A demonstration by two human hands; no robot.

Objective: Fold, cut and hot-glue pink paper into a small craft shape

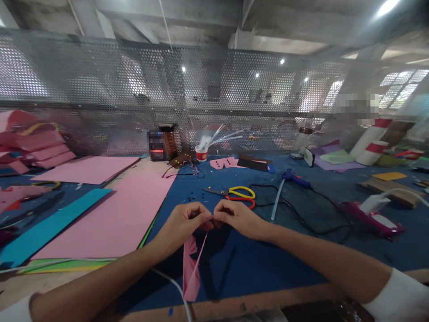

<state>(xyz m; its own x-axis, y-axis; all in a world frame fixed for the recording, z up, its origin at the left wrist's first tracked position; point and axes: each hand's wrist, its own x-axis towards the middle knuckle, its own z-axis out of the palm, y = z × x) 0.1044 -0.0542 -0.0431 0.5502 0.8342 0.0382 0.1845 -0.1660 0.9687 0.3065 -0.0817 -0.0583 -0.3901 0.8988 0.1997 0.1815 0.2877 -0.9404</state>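
Note:
Close together over the blue mat (241, 264), my left hand (192, 219) and my right hand (234, 217) both pinch with thumb and fingers. A folded strip of pink paper (191, 277) hangs below my left hand, with a thin twisted piece rising toward the fingertips. Both hands seem to grip its upper end, which the fingers mostly hide. Just beyond them lie scissors (241, 193) with red and yellow handles, blades pointing left. Several small black dots (192, 197) are scattered beside the blades.
Pink sheets (110, 214) and a teal strip (56, 219) lie at left. A blue glue gun (296, 179) with its cord and a purple power strip (375, 219) are at right. Eyeglasses (187, 170), a paper cup (201, 153) and a perforated metal screen (208, 89) stand beyond.

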